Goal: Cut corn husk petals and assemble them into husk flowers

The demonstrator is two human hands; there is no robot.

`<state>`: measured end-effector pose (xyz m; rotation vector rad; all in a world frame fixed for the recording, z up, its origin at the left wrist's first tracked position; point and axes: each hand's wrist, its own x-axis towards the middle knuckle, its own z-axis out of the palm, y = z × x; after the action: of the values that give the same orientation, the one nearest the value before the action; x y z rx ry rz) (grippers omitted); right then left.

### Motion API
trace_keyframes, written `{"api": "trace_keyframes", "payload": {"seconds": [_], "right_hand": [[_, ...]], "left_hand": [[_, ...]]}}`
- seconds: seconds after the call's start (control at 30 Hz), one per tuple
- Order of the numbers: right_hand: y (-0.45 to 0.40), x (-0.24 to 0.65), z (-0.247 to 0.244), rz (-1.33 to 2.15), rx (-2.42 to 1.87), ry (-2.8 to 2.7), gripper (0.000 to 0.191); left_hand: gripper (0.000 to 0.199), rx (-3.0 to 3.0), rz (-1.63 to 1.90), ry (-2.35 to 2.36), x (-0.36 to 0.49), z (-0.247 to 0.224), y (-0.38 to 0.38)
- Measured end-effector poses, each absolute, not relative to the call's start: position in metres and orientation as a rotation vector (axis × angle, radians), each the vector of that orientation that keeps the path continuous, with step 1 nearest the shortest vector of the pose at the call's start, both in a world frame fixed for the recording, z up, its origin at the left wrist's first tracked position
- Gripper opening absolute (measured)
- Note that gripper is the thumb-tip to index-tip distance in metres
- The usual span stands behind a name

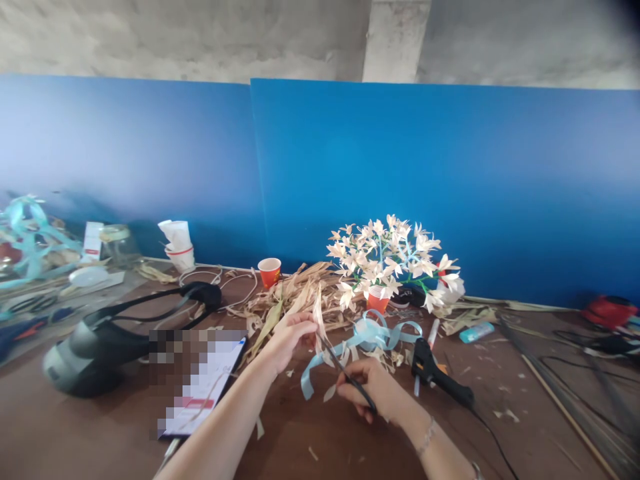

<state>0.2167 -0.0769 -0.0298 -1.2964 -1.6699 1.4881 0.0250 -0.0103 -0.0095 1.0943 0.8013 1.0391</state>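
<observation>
My left hand (293,337) pinches a pale strip of dried corn husk (319,310) that stands upright from the fingers. My right hand (367,387) grips a pair of dark scissors (350,379), whose blades point up and left to the lower part of the husk. Whether the blades touch it I cannot tell. Behind my hands lies a heap of dried husks (285,293). Light blue ribbon (373,333) is loosely curled just beyond the scissors. A bunch of cream husk flowers (387,257) on green stems stands in a red paper cup (377,301).
A black glue gun (440,377) with a cord lies to the right, near a turquoise tube (477,333). On the left are a tablet (210,380) and a black-and-grey headset (95,347). Another red paper cup (270,272) stands before the blue partition (400,153). Husk scraps litter the brown table.
</observation>
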Motion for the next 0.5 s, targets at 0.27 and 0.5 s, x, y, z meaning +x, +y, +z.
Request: {"api": "trace_keyframes", "payload": {"seconds": [0.27, 0.5], "right_hand": [[-0.075, 0.218, -0.034, 1.524, -1.199, -1.655, 0.016], [-0.077, 0.228, -0.029, 1.64, -1.063, -1.736, 0.017]], "left_hand": [[0.01, 1.113, 1.049, 0.767, 0.025, -0.006, -0.012], [0.012, 1.11, 1.084, 0.737, 0.024, -0.003, -0.013]]}}
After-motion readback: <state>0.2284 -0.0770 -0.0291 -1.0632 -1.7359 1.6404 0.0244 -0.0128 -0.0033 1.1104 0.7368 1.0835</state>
